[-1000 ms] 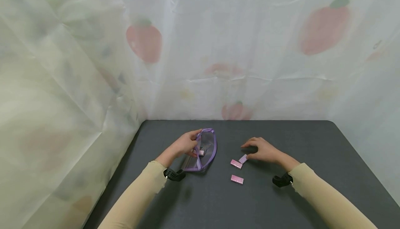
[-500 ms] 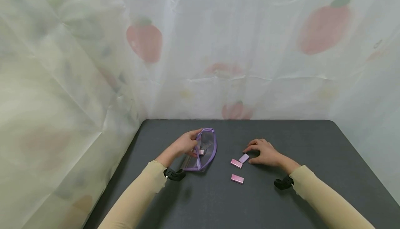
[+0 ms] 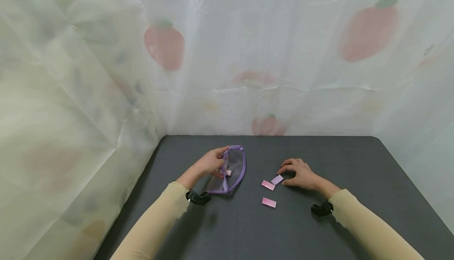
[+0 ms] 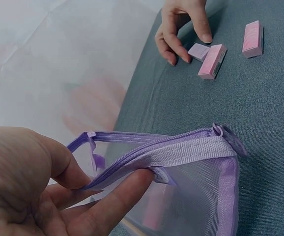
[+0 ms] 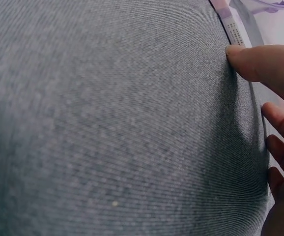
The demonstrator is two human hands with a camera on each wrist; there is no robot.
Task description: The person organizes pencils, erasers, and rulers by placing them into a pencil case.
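Note:
My left hand (image 3: 211, 163) pinches the open zipper rim of a purple mesh pouch (image 3: 234, 169) between thumb and fingers (image 4: 112, 196), holding its mouth open. A pink block (image 3: 228, 172) shows through the mesh inside. My right hand (image 3: 299, 173) rests on the dark grey table (image 3: 337, 153) with loosely curled fingers. Its thumb tip (image 5: 238, 54) touches the end of a small lilac block (image 3: 277, 179) that lies flat. Beside that one lies a pink block (image 3: 268, 185), and a second pink block (image 3: 269, 203) is nearer to me.
Thin white sheeting printed with strawberries (image 3: 248, 55) closes off the back and both sides of the table. A black camera strap (image 3: 198, 198) sits on each wrist. The table's rounded far right corner (image 3: 376, 138) is in view.
My right hand drew back a little to the right, off the lilac block, which it uncovered and turned slightly. The left hand and pouch have stayed still.

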